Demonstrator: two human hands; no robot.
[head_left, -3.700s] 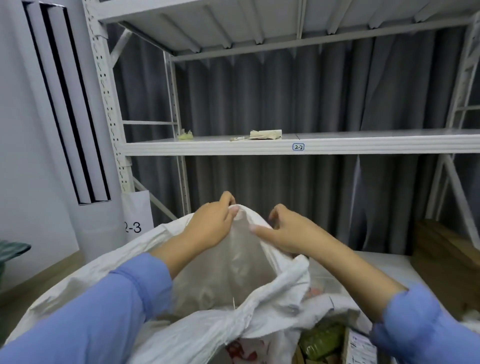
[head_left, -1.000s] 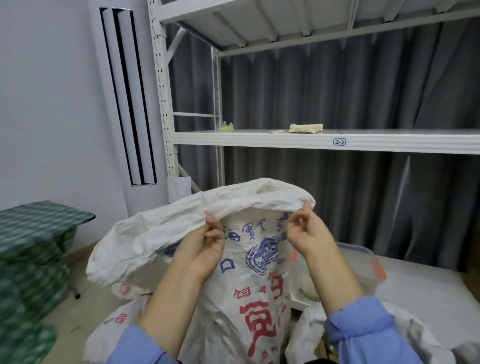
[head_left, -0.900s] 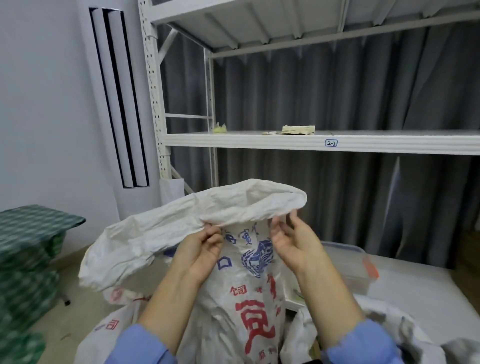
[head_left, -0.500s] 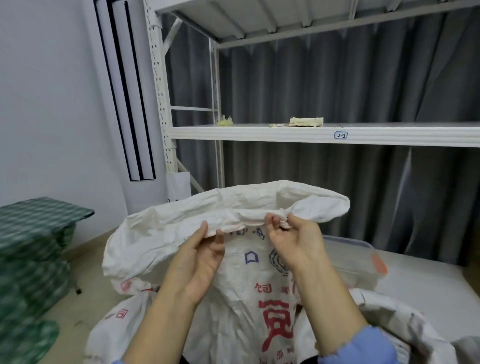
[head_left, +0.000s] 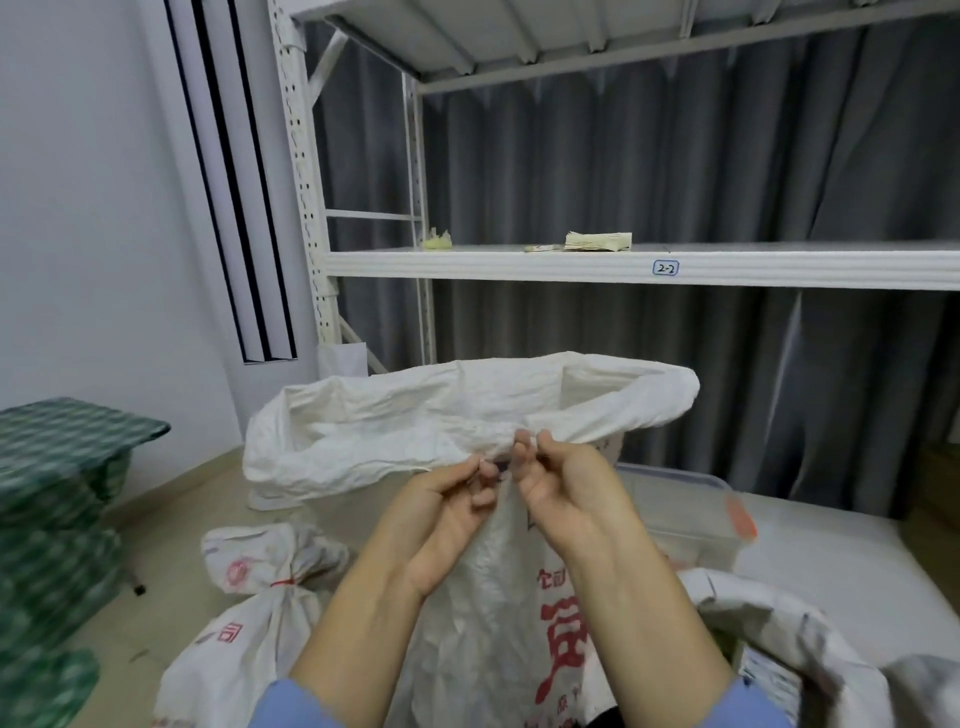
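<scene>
Pinching the sack's rolled rim

The white woven sack (head_left: 457, 415) stands upright before the person. The left hand (head_left: 441, 514) and right hand (head_left: 566, 493), side by side, pinch its folded-over rim. A tied sack (head_left: 270, 571) lies left; a shelf rack (head_left: 519, 262) stands behind.

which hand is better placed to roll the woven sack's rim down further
Probably the right hand: its fingertips pinch the rolled rim of the woven sack. The left hand curls just below the fold, and whether it grips the cloth is unclear.
</scene>
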